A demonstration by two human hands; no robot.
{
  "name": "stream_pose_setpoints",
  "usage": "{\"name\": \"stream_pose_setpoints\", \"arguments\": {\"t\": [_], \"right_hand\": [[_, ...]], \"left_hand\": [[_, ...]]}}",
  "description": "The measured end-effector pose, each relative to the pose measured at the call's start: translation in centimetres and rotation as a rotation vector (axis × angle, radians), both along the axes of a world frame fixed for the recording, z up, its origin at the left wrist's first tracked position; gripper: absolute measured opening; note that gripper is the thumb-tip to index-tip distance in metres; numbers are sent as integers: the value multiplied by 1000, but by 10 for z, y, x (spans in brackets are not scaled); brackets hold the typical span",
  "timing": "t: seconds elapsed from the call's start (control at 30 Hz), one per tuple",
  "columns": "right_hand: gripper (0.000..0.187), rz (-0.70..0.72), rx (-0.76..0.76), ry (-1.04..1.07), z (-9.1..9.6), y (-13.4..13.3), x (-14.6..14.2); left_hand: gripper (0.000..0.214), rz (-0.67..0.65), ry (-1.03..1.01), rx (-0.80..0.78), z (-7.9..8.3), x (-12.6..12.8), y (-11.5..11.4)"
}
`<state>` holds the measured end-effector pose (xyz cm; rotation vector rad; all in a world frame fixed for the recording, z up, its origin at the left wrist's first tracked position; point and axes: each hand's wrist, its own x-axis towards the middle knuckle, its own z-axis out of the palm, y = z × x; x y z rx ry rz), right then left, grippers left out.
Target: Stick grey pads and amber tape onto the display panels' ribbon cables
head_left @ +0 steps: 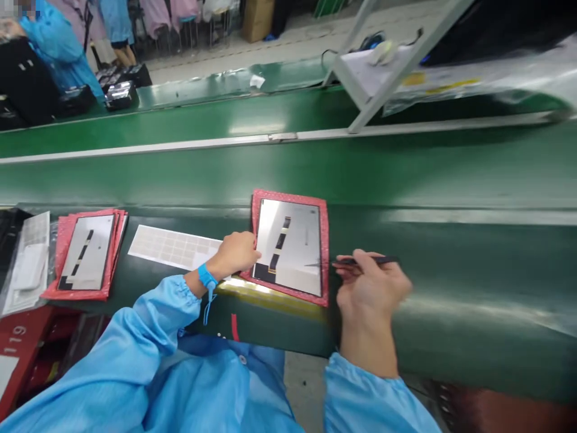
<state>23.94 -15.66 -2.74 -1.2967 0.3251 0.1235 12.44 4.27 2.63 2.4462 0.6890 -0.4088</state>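
In front of me a flat screen panel [295, 240] lies on a sheet of pink bubble wrap [324, 252]; its back is silvery, with a dark segmented strip and a black corner. My left hand [237, 251], with a blue wrist strap [208, 277], is closed at the panel's left edge. Whatever its curled fingers pinch is hidden. My right hand [372, 282] grips a slim black pointed tool [386, 260], possibly tweezers, just right of the panel. The tool's tip points left toward the wrap's edge. Beneath my left wrist lies a white sticker sheet [169, 245].
Similar panels on pink wrap form a stack [88, 252] at the left, beside bagged white sheets [31, 264]. A green conveyor surface [189, 180] runs across behind, with a metal rail [180, 146]. A frame leg [396, 78] rises at right. People in blue stand far left.
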Motion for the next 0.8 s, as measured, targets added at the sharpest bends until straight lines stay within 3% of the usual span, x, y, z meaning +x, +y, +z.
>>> {"name": "stream_pose_setpoints", "arguments": {"t": [0.23,0.53,0.67,0.8], "right_hand": [[15,44,-74,-104,0,9,-4],[8,103,-93,-135,4,24,17],[9,121,-54,-149,9,1,16],[20,72,-79,-219,4,-41,-8]], "left_hand": [[19,12,-113,41,-13,-11,-5],[17,138,-272,46,-29,-1,-13],[12,170,-300,92,-21,-5,-19],[19,190,-367,228,-11,-26,-40]]}}
